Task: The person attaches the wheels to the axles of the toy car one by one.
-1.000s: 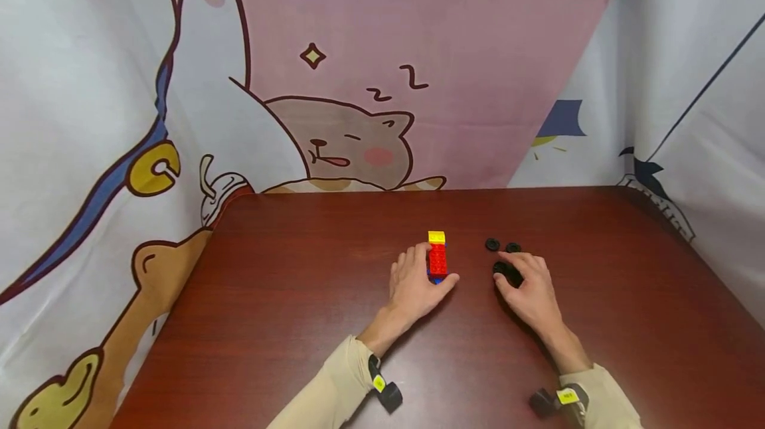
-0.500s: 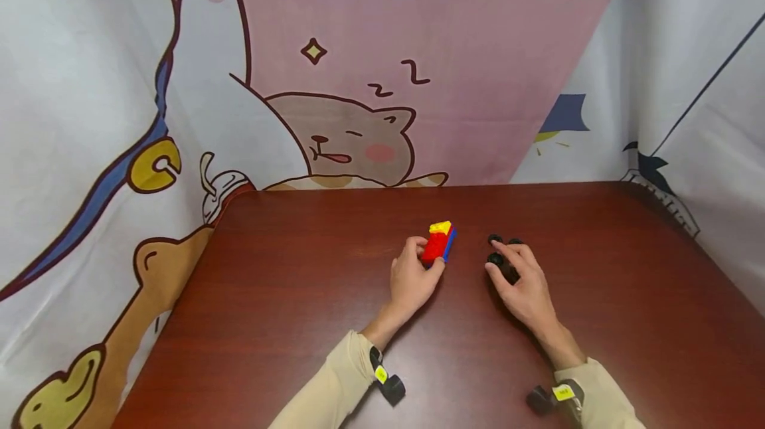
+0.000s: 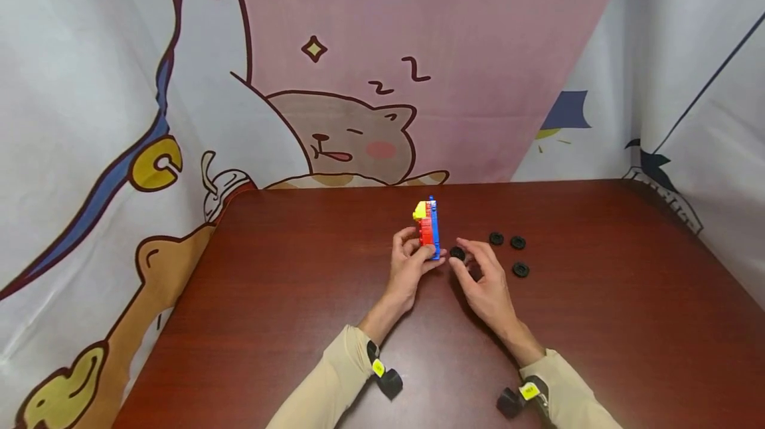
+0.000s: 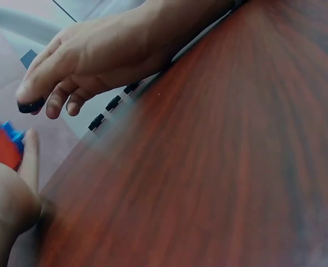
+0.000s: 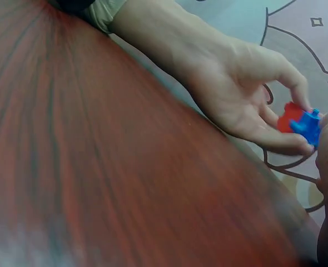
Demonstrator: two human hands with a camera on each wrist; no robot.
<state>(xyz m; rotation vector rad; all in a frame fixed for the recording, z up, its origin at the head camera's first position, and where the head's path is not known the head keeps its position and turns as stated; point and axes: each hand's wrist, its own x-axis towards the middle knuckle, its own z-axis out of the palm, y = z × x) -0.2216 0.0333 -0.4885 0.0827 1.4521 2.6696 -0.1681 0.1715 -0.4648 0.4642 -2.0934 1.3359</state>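
A toy vehicle of building bricks point(image 3: 427, 230), red and yellow over a blue base, is gripped by my left hand point(image 3: 408, 269) above the table. It is turned so the blue underside faces right. My right hand point(image 3: 488, 289) pinches a small black wheel point(image 3: 457, 254) between thumb and fingers, a short way right of the vehicle. In the left wrist view the wheel point(image 4: 30, 105) shows at the right hand's fingertips. The right wrist view shows the blue base point(image 5: 307, 127) with small stubs sticking out, between the left thumb and fingers.
Three more black wheels lie on the table to the right: one at the back point(image 3: 496, 238), one beside it point(image 3: 518, 242) and one nearer point(image 3: 520, 269). The brown wooden table point(image 3: 287, 296) ends at a printed cloth point(image 3: 478, 70) behind and at both sides.
My left hand has lifted the toy vehicle and tipped it onto its side in the air. My right hand has picked a wheel from the group and carried it left toward the vehicle.
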